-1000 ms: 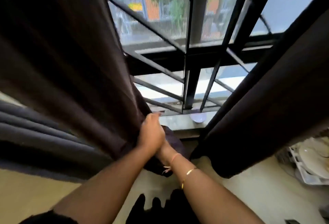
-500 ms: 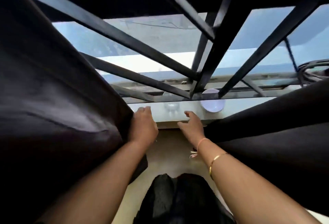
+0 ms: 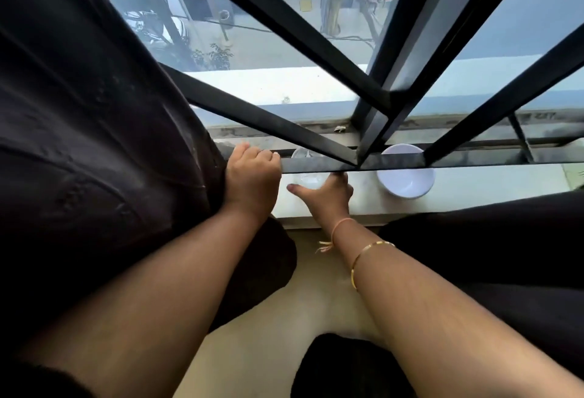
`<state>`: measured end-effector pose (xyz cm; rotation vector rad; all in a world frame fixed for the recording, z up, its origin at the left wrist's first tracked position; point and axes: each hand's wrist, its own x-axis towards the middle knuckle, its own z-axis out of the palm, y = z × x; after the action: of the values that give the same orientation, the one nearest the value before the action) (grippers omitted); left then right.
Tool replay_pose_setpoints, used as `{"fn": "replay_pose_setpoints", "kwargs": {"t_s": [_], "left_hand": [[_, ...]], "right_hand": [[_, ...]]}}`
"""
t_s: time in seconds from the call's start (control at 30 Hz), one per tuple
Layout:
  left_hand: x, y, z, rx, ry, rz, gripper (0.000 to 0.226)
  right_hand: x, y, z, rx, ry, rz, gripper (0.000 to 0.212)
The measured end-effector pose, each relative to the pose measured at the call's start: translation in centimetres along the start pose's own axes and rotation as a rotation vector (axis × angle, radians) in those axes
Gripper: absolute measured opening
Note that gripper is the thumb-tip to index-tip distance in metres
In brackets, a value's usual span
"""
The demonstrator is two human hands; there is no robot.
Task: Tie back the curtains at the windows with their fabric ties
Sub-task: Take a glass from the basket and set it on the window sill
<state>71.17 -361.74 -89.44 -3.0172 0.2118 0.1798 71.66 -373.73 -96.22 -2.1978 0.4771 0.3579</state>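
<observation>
My left hand (image 3: 252, 181) grips the dark brown fabric curtain (image 3: 94, 145) beside it; my right hand (image 3: 327, 197) spreads its fingers, holding nothing.

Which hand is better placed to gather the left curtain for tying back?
Left. The left hand lies against the edge of the left curtain; the right hand is spread open over the sill, touching neither curtain.

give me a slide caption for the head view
Both hands at a barred window: left hand against the dark left curtain, right hand reaching over the sill near a white bowl
</observation>
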Motion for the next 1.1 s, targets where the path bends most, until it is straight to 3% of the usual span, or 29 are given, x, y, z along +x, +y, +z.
{"fn": "replay_pose_setpoints", "kwargs": {"t_s": [0.07,0.23,0.47,0.6,0.9,1.1], "left_hand": [[0.1,-0.1,0.1,-0.019,0.076,0.009,0.028],[0.3,-0.7,0.9,-0.061,0.037,0.038,0.033],[0.2,-0.6,0.8,-0.139,0.125,0.012,0.025],[-2.3,0.0,1.1,-0.185,0.049,-0.079,0.065],[-14.0,2.5,0.1,-0.561,0.038,-0.312,0.069],[-21.3,6.0,-5.0,-0.796,0.079,-0.355,0.065]], "right_hand": [[0.5,-0.2,0.4,0.045,0.025,-0.014,0.082],[0.4,-0.4,0.9,0.115,0.080,-0.015,0.072],[0.1,0.0,0.3,0.061,0.025,-0.036,0.070],[-1.3,1.2,-0.5,0.100,-0.028,-0.036,0.082],[-10.8,6.1,-3.0,0.177,-0.070,-0.014,0.076],[-20.9,7.4,-7.6,0.181,-0.028,-0.031,0.078]]}}
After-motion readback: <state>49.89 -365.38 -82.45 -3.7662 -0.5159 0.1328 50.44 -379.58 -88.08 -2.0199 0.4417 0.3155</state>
